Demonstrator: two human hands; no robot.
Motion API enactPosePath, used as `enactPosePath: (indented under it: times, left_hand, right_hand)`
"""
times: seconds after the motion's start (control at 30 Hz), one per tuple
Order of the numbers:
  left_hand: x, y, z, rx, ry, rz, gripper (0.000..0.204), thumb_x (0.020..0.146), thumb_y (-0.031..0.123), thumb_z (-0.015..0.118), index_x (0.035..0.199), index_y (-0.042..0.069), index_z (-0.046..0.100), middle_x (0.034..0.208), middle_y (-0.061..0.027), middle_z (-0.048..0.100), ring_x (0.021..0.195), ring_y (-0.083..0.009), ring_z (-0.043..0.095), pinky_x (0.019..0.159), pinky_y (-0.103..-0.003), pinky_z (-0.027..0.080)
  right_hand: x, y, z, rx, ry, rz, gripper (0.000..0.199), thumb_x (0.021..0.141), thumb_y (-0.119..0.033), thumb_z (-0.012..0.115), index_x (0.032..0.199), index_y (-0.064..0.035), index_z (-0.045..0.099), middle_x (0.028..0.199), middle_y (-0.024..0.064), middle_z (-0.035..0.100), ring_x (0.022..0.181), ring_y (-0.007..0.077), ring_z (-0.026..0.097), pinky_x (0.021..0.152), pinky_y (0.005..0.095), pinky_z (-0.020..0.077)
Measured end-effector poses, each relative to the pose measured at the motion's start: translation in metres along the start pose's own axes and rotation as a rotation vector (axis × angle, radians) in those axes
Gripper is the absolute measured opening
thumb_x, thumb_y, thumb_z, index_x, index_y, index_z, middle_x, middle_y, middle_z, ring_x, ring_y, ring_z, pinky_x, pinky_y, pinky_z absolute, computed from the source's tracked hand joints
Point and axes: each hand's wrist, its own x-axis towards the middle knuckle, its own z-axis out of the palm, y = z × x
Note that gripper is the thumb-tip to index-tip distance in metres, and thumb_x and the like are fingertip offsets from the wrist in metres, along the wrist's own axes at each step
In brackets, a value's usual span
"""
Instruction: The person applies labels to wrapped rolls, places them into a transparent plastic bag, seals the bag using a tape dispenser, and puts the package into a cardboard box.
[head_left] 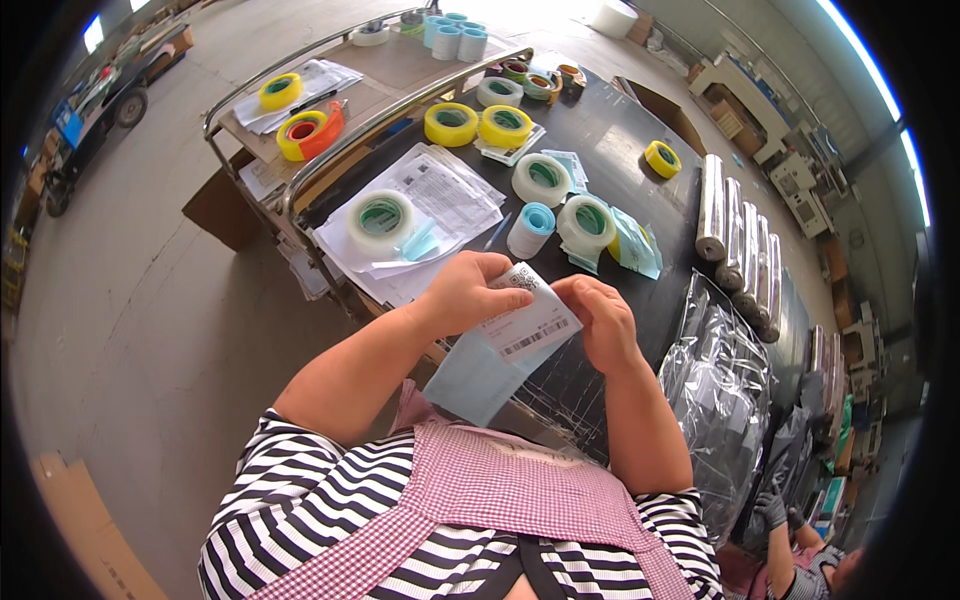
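My left hand [465,293] and my right hand [603,318] together pinch a white label [530,322] with printed codes, held over a pale blue backing sheet [480,375] that hangs below it. Both hands hover above the near edge of a black table [620,140]. Just beyond my hands lie a white tape roll with a green core [381,219], a small light blue roll [533,228] and another white roll [587,222]. Printed paper sheets [440,195] lie under the left roll.
Yellow tape rolls [480,124] and more white rolls [541,178] sit farther back. A metal cart [330,100] at the left carries yellow and orange rolls and papers. Silver foil rolls [738,240] and clear plastic bags [725,400] lie at the right. Another person's gloved hand [772,510] shows at lower right.
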Motion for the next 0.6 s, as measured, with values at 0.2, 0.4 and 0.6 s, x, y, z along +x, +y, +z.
enactPosePath:
  times: [0.2,0.4,0.6]
  left_hand:
    - [0.005,-0.007,-0.010,0.082,-0.079,-0.038,0.026,0.090,0.027,0.071,0.092,0.001,0.069,0.079,-0.0009,0.066,0.068,-0.0050,0.055,0.060,-0.024,0.046]
    - [0.010,-0.050,-0.035,-0.135,-0.174,0.015,0.079,0.098,0.068,0.034,0.096,-0.002,0.069,0.080,-0.0029,0.066,0.069,-0.0065,0.056,0.059,-0.022,0.043]
    - [0.016,-0.074,-0.048,-0.080,-0.225,0.124,0.102,0.085,0.086,0.025,0.099,-0.005,0.070,0.087,-0.0052,0.067,0.072,-0.0082,0.057,0.058,-0.023,0.043]
  right_hand:
    - [0.004,-0.001,0.010,-0.486,0.030,0.045,0.015,0.080,-0.009,0.077,0.083,-0.0018,0.064,0.076,-0.0003,0.064,0.068,0.0065,0.055,0.062,0.0239,0.0452]
    - [0.017,0.014,0.007,-0.241,0.044,0.099,0.011,0.082,-0.009,0.074,0.082,-0.0018,0.066,0.076,0.0012,0.065,0.071,0.0078,0.057,0.065,0.0248,0.0449]
    - [0.034,0.028,0.000,0.026,0.037,0.302,0.011,0.082,-0.012,0.076,0.083,-0.0046,0.067,0.079,0.0018,0.066,0.070,0.0091,0.058,0.063,0.0238,0.0435]
